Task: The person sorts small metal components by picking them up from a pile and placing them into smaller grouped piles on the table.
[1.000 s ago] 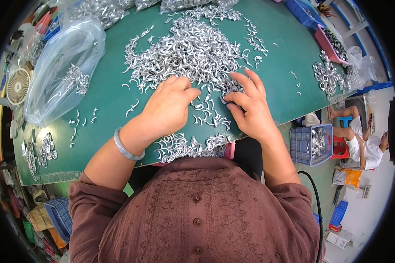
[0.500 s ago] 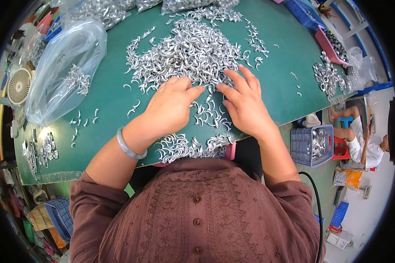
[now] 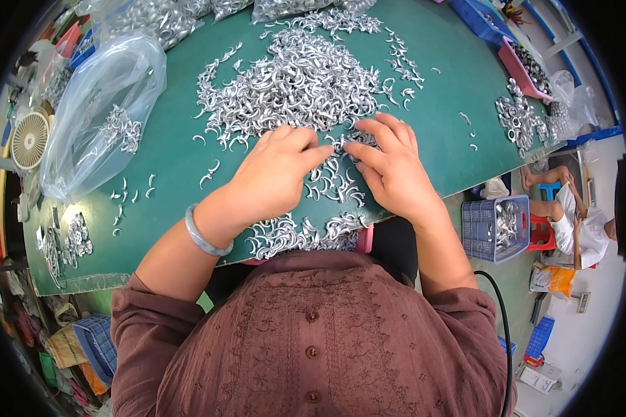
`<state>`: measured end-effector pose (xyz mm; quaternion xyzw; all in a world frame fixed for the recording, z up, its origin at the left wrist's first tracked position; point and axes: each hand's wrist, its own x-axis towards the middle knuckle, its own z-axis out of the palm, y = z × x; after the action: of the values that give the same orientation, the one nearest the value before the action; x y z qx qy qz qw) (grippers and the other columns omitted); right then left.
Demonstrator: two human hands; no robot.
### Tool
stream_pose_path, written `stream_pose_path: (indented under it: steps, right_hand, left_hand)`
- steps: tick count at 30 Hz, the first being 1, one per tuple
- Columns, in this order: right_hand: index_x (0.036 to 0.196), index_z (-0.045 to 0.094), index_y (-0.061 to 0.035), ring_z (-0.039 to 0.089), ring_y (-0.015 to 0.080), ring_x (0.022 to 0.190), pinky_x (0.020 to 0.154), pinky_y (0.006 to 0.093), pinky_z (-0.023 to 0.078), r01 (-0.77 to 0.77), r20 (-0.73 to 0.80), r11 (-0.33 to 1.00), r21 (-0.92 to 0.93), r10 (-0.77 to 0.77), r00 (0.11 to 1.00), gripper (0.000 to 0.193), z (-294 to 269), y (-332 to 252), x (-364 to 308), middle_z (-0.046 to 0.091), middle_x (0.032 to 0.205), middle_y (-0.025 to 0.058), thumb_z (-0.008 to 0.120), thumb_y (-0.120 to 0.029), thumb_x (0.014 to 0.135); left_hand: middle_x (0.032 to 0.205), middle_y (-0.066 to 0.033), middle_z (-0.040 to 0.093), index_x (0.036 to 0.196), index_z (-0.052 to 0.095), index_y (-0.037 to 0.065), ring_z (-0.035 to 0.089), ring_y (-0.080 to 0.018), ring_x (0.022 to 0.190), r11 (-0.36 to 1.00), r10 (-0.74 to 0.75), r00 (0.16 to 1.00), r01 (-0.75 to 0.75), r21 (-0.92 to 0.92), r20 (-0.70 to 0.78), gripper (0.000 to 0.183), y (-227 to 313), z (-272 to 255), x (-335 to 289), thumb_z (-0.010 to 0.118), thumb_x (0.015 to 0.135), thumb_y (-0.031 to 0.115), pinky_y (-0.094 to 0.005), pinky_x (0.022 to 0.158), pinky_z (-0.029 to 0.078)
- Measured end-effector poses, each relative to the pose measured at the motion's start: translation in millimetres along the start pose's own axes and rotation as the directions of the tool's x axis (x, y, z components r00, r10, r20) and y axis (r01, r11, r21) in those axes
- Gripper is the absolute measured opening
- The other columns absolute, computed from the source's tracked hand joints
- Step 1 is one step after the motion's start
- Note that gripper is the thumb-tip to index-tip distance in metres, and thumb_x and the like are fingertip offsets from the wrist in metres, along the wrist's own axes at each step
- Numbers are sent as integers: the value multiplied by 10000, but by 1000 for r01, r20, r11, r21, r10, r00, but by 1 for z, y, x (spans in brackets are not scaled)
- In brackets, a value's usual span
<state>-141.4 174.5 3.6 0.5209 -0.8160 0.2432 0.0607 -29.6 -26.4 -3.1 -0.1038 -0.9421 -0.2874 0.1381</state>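
Note:
A large heap of small silvery curved metal pieces (image 3: 292, 76) lies on a green table. My left hand (image 3: 278, 163) rests at the heap's near edge, fingers bent, thumb stretched toward the right hand. Its fingertips are partly hidden. My right hand (image 3: 396, 163) is opposite, its fingers apart and bent over a few pieces. Between the hands sits a smaller group of loose curved pieces (image 3: 332, 182). Closer to me, more pieces (image 3: 278, 235) lie along the table edge, above a pink container (image 3: 365, 238) that is mostly hidden below it.
A clear plastic bag (image 3: 83, 153) with some pieces stands left on the green table (image 3: 174, 174), near a fan (image 3: 30, 141). At right are metal rings (image 3: 518, 125) and a pink tray (image 3: 518, 69). A blue crate (image 3: 476, 233) stands below; a person (image 3: 584, 229) sits beyond.
Both hands have shifted slightly toward me at the heap's near edge. The right fingers are bent a little more over the pieces.

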Motion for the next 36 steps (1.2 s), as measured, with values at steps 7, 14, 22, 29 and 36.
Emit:
stream_pose_path:
  steps: [7,14,22,29,36]
  right_hand:
    - [987,697,-87,431,378,1266,1061,563,318,21,19,999,37,-22,1000,228,-5,4,1,560,1249,107,689,-56,761]
    - [974,735,-110,403,409,1290,1068,565,315,25,4,999,-27,-25,1000,239,-1,-2,0,540,1293,119,630,-22,778]
    - [984,746,-150,352,419,1339,1101,599,276,-10,28,994,111,7,1000,310,-7,7,-8,512,1347,131,593,1,760]
    - [1012,716,-107,353,415,1350,1104,492,313,49,120,999,-12,-47,992,334,-11,1,-8,524,1353,119,589,64,754]
    - [1010,715,-85,357,430,1338,1080,525,322,-32,4,999,14,32,999,308,-9,7,-11,526,1338,142,585,50,765]
  left_hand:
    - [1024,-103,613,1060,678,57,540,-308,977,999,28,995,-26,-25,91,412,-5,-6,0,499,718,-88,-408,909,423]
    - [1016,-119,600,1070,674,47,543,-319,962,998,29,997,-25,-49,68,423,-5,-4,2,495,715,-95,-407,916,421]
    - [1101,-109,585,1111,672,48,527,-307,1037,1000,1,997,-3,13,81,436,0,1,3,499,738,-96,-406,939,418]
    - [1151,-117,588,1125,668,55,524,-314,1078,1000,24,993,-22,-18,118,442,-4,-1,4,503,742,-92,-426,970,404]
    - [1231,-132,586,1174,640,46,517,-333,1152,990,135,989,-137,35,59,457,0,11,7,502,754,-68,-444,1007,392]
